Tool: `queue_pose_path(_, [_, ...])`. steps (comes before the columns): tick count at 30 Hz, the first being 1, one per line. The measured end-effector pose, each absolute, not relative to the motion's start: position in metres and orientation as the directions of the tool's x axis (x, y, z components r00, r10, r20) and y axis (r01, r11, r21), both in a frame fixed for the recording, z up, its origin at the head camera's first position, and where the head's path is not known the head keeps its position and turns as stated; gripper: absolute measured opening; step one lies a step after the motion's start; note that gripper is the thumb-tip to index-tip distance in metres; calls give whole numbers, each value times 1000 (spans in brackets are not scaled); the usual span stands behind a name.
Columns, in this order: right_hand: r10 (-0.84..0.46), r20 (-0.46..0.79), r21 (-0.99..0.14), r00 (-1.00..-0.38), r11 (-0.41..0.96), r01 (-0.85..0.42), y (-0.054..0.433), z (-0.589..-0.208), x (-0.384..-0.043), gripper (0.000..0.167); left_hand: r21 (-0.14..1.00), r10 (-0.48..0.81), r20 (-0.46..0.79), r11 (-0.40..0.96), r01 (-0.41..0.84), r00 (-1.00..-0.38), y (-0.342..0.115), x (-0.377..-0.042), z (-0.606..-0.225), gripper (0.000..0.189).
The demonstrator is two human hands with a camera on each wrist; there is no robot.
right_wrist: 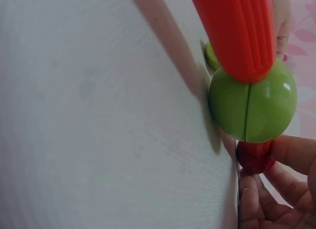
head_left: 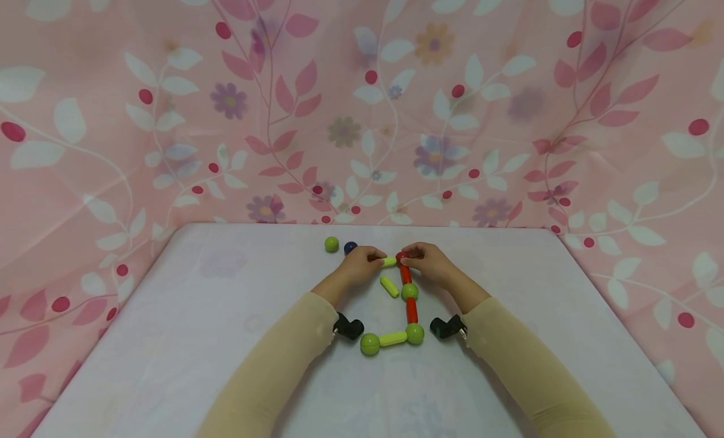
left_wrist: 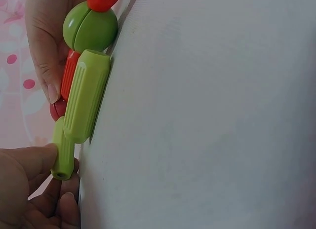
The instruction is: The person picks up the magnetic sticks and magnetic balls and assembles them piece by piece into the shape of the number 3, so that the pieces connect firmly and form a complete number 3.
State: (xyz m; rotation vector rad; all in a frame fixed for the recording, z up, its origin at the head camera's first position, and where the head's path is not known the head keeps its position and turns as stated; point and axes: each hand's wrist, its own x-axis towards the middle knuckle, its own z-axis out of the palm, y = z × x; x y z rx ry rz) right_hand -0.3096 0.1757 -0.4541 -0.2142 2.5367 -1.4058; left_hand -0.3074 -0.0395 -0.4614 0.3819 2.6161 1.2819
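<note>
My left hand (head_left: 360, 266) pinches a yellow-green ribbed rod (left_wrist: 62, 157) between thumb and fingers. The rod's far end meets a dark red ball (right_wrist: 256, 159), which my right hand (head_left: 434, 264) grips between thumb and fingers. From that ball a red rod (head_left: 405, 275) runs toward me to a green ball (head_left: 410, 291), then another red rod (head_left: 411, 311) reaches a green corner ball (head_left: 415, 333). A yellow-green rod (head_left: 393, 339) links the corner to a green end ball (head_left: 370, 344). A loose yellow-green rod (head_left: 389, 286) lies inside the bent chain.
Behind my left hand sit a loose green ball (head_left: 331, 244) and a dark blue ball (head_left: 351, 248), partly covered by that hand. The white-covered table (head_left: 170, 337) ends at the back against a pink floral cloth (head_left: 362, 111).
</note>
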Motion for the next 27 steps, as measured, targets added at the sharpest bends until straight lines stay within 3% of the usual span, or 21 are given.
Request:
queue_pose_path(10, [-240, -131, -853, -962, 522, -14, 177, -455, -310, 36, 816, 266, -82, 571, 88, -960, -38, -306, -463, 20])
queue_pose_path(27, [-228, -145, -849, -963, 529, 2, 177, -455, -310, 35, 803, 261, -70, 588, 101, -963, -46, -302, -461, 23])
